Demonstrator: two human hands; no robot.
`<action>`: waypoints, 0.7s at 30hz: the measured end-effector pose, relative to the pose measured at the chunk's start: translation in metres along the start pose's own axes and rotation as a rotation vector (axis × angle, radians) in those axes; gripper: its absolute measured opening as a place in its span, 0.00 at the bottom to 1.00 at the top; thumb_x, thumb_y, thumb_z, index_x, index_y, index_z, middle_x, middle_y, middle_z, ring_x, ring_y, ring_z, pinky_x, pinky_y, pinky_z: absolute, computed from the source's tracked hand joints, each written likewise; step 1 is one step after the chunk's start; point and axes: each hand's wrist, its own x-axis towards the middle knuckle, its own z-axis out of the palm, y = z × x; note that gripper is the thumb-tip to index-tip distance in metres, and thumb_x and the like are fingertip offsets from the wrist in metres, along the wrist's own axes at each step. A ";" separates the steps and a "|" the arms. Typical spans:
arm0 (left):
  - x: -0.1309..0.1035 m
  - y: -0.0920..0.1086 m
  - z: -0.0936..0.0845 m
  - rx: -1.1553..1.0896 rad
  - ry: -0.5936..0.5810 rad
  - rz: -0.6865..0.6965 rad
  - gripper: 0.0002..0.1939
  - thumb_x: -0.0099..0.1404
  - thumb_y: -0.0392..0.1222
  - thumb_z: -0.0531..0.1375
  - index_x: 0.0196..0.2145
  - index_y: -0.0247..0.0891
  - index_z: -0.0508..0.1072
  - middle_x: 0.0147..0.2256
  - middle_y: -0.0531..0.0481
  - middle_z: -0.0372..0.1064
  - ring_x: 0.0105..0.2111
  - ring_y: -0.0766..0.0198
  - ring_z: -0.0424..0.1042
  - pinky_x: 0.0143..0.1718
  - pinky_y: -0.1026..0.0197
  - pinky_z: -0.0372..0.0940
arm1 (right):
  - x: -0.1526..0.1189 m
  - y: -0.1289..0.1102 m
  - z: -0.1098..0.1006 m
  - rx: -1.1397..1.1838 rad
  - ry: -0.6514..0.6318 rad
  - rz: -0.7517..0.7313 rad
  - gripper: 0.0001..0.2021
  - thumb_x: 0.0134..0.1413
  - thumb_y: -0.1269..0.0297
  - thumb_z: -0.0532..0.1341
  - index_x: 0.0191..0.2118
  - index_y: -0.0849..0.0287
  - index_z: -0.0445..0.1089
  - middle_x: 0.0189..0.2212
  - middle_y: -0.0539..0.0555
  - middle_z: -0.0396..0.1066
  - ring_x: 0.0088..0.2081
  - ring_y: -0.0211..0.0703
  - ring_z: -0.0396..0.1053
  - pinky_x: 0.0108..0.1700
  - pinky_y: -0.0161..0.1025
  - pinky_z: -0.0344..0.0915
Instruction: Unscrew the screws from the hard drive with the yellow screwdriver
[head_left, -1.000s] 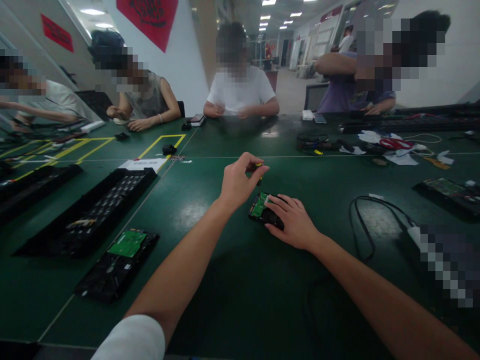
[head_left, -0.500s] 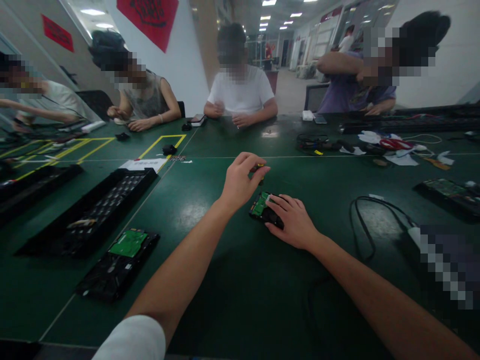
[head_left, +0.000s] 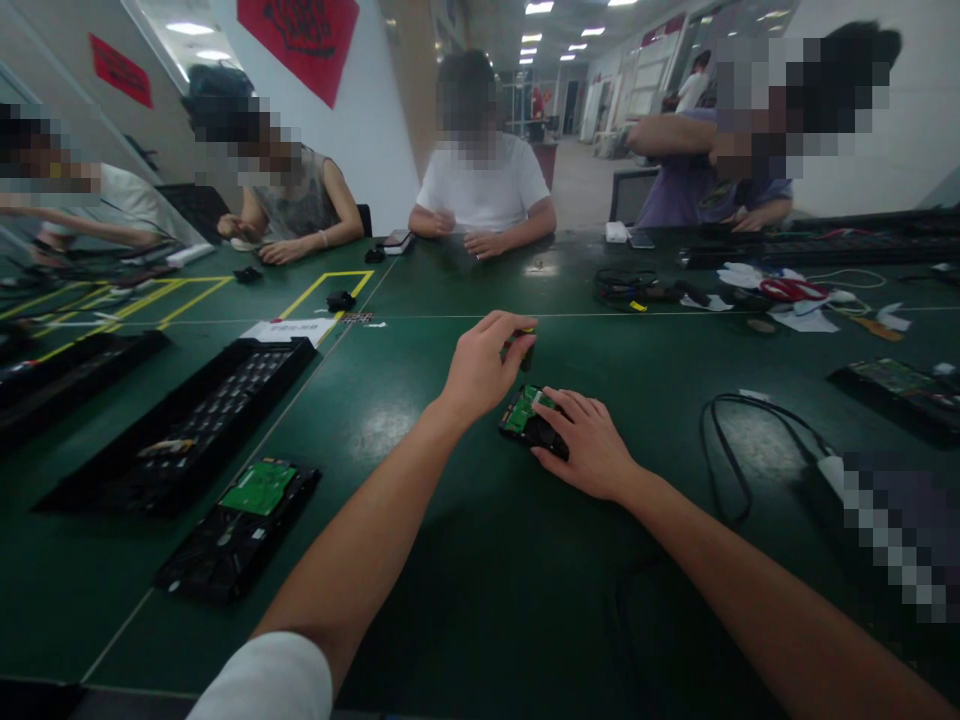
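My left hand (head_left: 486,362) is closed, thumb and fingers pinching a small screwdriver (head_left: 529,350) with a yellow-and-dark handle, mostly hidden by the fingers. It is held just above the far end of a hard drive (head_left: 519,412), whose green circuit board faces up. My right hand (head_left: 589,435) grips that drive against the green table, with fingers over its top and the thumb along its near side. Whether the screwdriver's tip touches the drive cannot be made out.
Another hard drive in a black carrier (head_left: 238,530) lies to the left, near a long black tray (head_left: 202,425). On the right are a black cable (head_left: 720,440), a carrier with a circuit board (head_left: 900,390) and cluttered gloves and papers (head_left: 795,290). Several people sit across the table (head_left: 420,560).
The screwdriver's handle has turned slightly between my left fingers, and the fingertips have shifted a little. My right hand and the hard drive stay in place.
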 end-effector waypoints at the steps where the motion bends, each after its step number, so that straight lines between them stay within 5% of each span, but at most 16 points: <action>1: 0.000 0.001 0.000 -0.006 0.000 0.004 0.09 0.74 0.34 0.61 0.49 0.41 0.77 0.46 0.47 0.78 0.44 0.62 0.78 0.47 0.57 0.74 | 0.000 0.000 0.000 -0.005 0.000 0.000 0.30 0.67 0.46 0.60 0.69 0.53 0.65 0.72 0.63 0.58 0.71 0.68 0.55 0.68 0.70 0.53; 15: 0.000 0.005 0.003 -0.061 0.021 0.012 0.06 0.74 0.37 0.62 0.46 0.41 0.77 0.44 0.48 0.78 0.42 0.63 0.78 0.46 0.57 0.75 | 0.000 0.000 -0.001 0.006 0.039 -0.012 0.30 0.66 0.47 0.61 0.68 0.54 0.66 0.72 0.66 0.55 0.70 0.68 0.56 0.67 0.67 0.55; 21: 0.000 0.007 0.001 -0.015 0.090 -0.001 0.03 0.72 0.38 0.64 0.43 0.41 0.78 0.43 0.47 0.74 0.43 0.62 0.75 0.43 0.58 0.74 | 0.000 -0.001 -0.003 0.006 0.020 -0.010 0.29 0.66 0.48 0.61 0.67 0.54 0.67 0.68 0.65 0.61 0.69 0.67 0.58 0.67 0.66 0.56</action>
